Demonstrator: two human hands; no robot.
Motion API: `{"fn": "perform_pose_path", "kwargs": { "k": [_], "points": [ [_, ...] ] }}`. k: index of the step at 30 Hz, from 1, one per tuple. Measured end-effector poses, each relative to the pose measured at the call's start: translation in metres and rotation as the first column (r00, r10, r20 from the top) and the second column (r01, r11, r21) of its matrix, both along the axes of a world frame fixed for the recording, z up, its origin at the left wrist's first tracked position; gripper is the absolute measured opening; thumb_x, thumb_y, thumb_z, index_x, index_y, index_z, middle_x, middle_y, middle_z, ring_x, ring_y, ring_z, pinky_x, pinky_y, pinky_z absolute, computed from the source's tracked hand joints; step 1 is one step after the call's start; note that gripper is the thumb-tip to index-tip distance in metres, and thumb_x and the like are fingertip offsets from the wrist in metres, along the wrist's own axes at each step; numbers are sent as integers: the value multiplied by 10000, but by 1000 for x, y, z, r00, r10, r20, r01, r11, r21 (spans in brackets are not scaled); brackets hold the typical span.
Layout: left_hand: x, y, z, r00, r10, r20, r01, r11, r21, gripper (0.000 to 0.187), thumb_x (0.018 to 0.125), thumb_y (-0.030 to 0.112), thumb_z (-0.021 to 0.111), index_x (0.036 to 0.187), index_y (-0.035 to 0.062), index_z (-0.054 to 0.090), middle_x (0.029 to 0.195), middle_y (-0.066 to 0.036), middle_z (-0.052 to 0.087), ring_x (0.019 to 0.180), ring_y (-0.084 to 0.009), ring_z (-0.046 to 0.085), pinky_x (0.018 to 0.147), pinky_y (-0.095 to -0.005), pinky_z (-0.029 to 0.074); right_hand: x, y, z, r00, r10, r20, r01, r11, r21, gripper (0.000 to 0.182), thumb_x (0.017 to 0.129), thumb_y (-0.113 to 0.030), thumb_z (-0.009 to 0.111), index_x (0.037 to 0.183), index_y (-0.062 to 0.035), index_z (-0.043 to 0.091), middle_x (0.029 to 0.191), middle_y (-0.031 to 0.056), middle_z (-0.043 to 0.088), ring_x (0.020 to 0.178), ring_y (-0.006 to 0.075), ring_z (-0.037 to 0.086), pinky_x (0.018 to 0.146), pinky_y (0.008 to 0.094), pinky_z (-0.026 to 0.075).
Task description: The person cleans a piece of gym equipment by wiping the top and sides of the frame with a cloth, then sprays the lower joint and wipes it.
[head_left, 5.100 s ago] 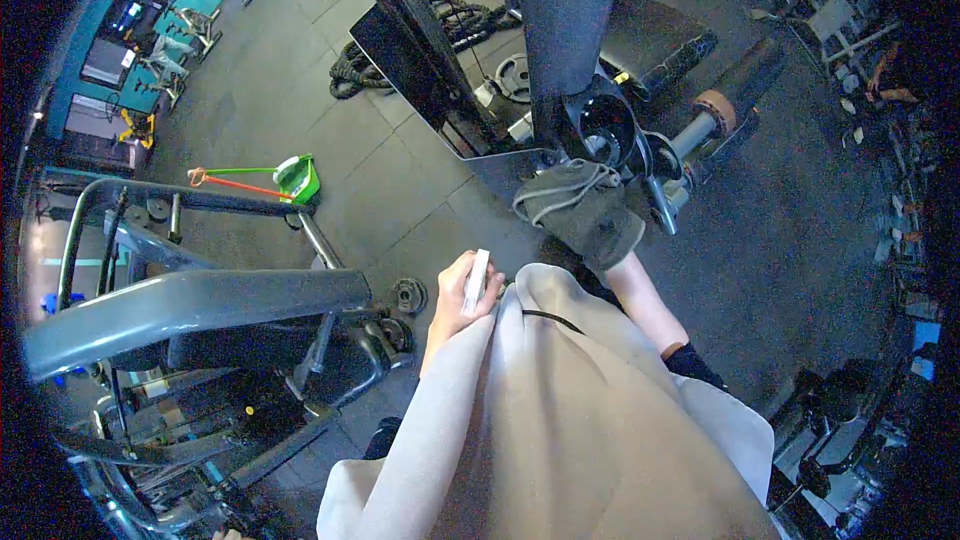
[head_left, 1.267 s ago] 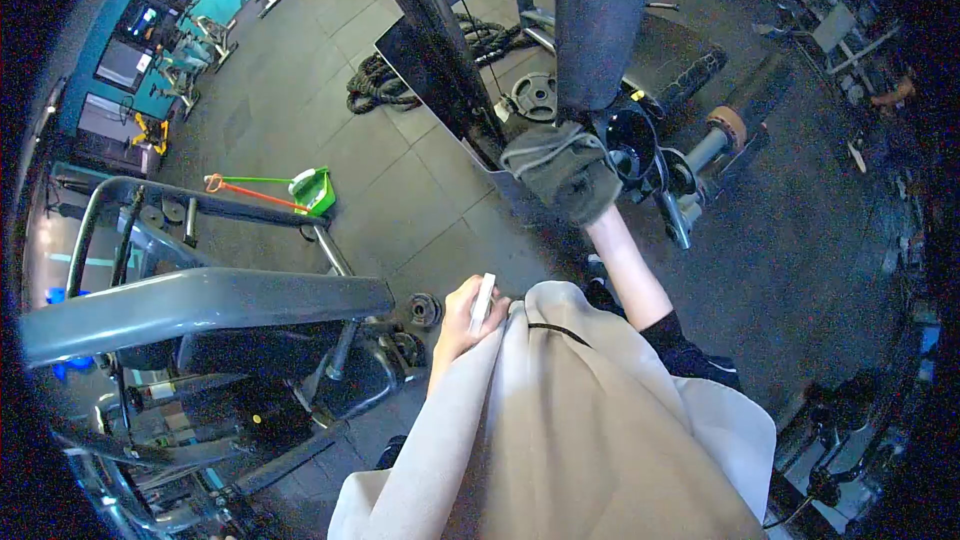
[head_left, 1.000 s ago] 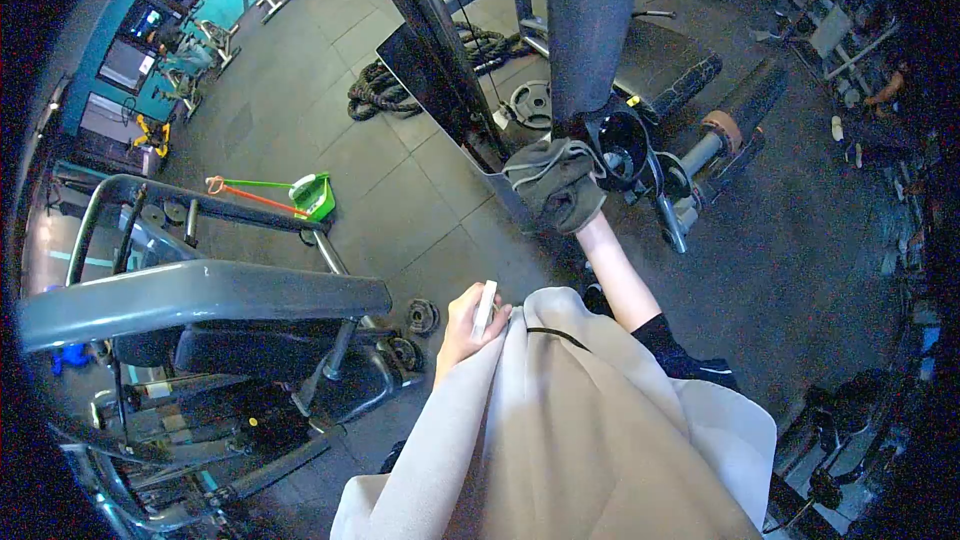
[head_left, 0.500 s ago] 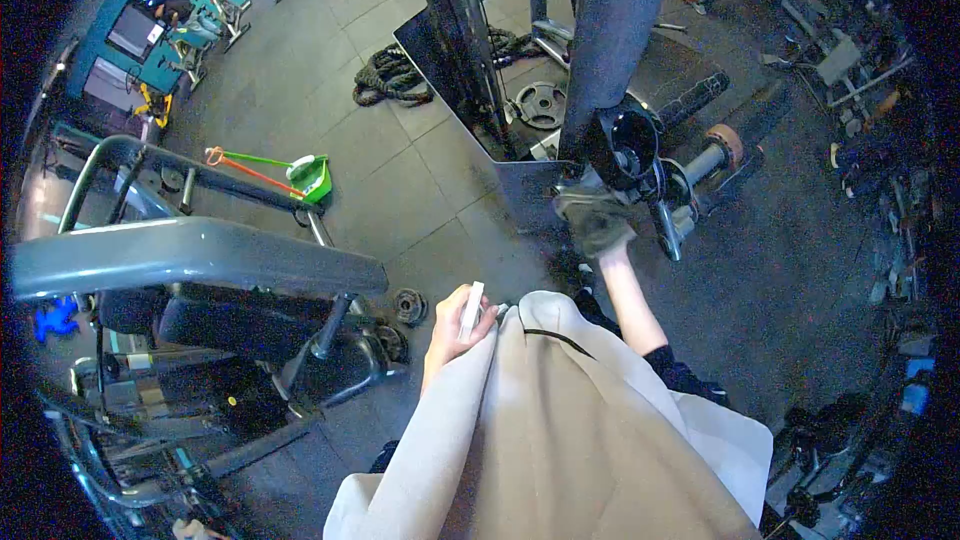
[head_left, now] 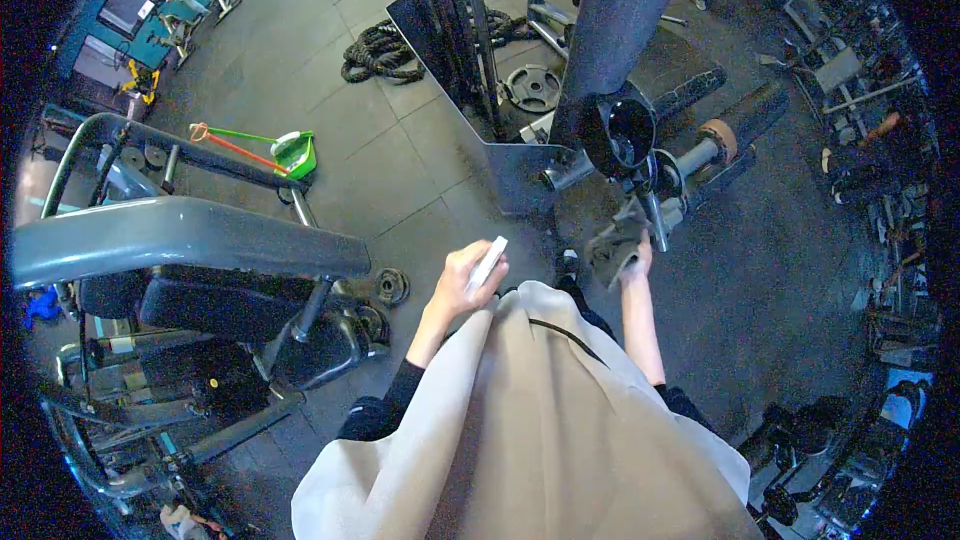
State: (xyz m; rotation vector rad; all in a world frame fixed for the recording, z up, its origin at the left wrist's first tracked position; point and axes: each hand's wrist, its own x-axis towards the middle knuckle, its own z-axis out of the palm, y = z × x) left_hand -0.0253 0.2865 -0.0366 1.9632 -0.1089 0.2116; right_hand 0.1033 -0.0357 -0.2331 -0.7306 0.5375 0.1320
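So my left hand (head_left: 460, 275) is around mid-frame, grip closed on a small white stick (head_left: 487, 265). Right hand (head_left: 637, 262), a bit to the right, has its grip on a grey cloth (head_left: 613, 248), kinda blurry, right by a metal peg (head_left: 656, 222); can't tell if they touch. Small plate (head_left: 393, 286) on the floor (head_left: 410, 225) left of centre. Further out: green dustpan (head_left: 293, 155) upper left, then black rope (head_left: 380, 52) near the top.

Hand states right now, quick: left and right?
Left hand: closed around a slim white object.
Right hand: closed on a grey cloth.
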Motion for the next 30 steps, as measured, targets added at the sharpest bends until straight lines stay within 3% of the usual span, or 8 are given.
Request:
{"fn": "perform_pose_path", "kwargs": {
  "k": [6,10,11,19,26,28,29,30],
  "points": [
    [79,-13,21,992,-11,-127,-35,936,-349,136,865,112,667,943,3,641,797,-63,686,643,-111,629,582,-278,511,-1,63,80,907,293,-301,-326,943,-65,437,926,-429,580,1163,-65,636,1120,95,676,972,281,641,888,428,500],
    [130,-19,30,991,-43,-129,-11,922,-388,183,914,170,640,996,6,637,835,-60,692,567,-77,571,476,-243,467,12,55,57,867,468,-171,-492,858,-147,363,931,-352,598,1121,-51,666,1067,71,692,969,240,644,882,366,493],
    [138,-22,30,989,-29,-148,-31,921,-388,182,911,170,641,988,5,637,823,-60,689,555,-77,565,471,-243,463,15,51,66,862,498,-96,-489,768,-414,379,929,-328,616,1166,-33,647,1097,70,675,1005,201,622,915,330,458],
    [175,-43,22,994,28,-110,-75,888,-454,191,897,172,638,956,-10,624,740,-51,654,484,-82,541,433,-238,433,43,26,201,743,600,296,-219,637,-739,321,905,-161,659,1178,-2,597,1091,51,642,990,137,567,921,289,425],
    [176,-43,40,996,-30,-81,-9,900,-435,161,915,149,611,947,-5,641,775,-48,670,495,-77,546,458,-236,439,83,-4,196,957,136,256,25,840,-542,408,947,-283,592,1220,21,583,1214,106,611,1098,205,577,977,338,428],
    [178,-37,52,996,-74,-57,48,931,-362,162,918,162,614,908,5,651,775,-41,669,506,-81,558,473,-237,452,80,27,244,954,45,297,-1,989,-145,451,975,-296,475,1329,-20,526,1304,108,578,1192,261,537,1049,399,383],
    [179,-32,59,992,-93,-85,57,933,-355,165,916,165,616,914,6,657,765,-39,666,511,-81,562,477,-236,454,83,23,253,807,176,564,-407,857,316,441,978,-297,449,1334,-48,525,1318,100,573,1232,293,514,1060,452,379],
    [180,-27,64,987,-114,-113,68,935,-348,168,915,168,617,921,7,662,756,-37,662,517,-81,567,480,-235,457,74,48,291,926,52,373,-146,963,227,435,985,-360,472,1239,-28,593,1204,121,635,1098,238,602,963,394,463]
  ]
}}
